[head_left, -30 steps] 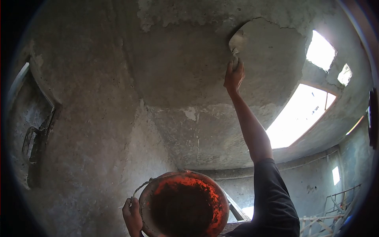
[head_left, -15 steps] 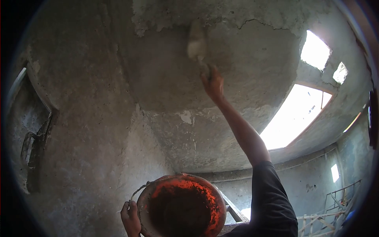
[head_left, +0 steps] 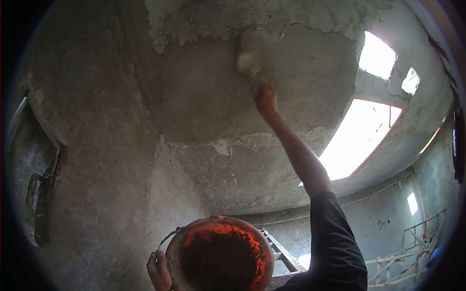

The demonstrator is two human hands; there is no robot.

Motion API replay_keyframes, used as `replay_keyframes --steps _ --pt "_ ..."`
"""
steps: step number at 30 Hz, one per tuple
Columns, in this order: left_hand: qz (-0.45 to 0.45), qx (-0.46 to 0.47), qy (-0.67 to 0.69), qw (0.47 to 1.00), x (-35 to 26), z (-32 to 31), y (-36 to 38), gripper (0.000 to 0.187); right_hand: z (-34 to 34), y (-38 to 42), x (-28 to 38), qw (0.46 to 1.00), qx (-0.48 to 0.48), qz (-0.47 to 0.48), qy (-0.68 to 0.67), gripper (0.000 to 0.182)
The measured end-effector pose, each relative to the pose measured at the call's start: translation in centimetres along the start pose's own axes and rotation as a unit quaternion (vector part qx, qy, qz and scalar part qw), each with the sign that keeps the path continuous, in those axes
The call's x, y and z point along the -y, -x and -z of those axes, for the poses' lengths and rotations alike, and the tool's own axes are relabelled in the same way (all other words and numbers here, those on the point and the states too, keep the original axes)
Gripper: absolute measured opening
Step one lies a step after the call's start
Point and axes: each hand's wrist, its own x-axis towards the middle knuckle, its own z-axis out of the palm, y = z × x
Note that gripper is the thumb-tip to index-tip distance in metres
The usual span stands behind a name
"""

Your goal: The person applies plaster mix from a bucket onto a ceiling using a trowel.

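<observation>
Blurred pale plastering trowel grasped by right hand against grey ceiling; mortar-caked orange bucket gripped at rim by left hand.

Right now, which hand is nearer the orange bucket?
Left. The left hand grips the orange bucket at its left rim, low in view. The right hand is raised well above it, holding a trowel against the ceiling.

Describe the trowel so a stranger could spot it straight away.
Start at the grey plastered ceiling overhead and follow the raised right hand up. The trowel is the pale, motion-blurred blade above its fingers, lighter than the surrounding plaster.
</observation>
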Motion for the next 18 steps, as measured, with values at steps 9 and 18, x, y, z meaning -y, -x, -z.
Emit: replay_keyframes --steps 9,18 --pt "0.015 -0.011 0.002 1.0 -0.9 -0.3 0.2 0.04 3.0 2.2 1.5 0.998 -0.03 -0.035 -0.048 0.044" --pt "0.021 -0.011 0.01 1.0 -0.9 -0.4 0.2 0.041 1.5 -1.3 0.9 0.986 -0.147 -0.063 -0.037 0.043"
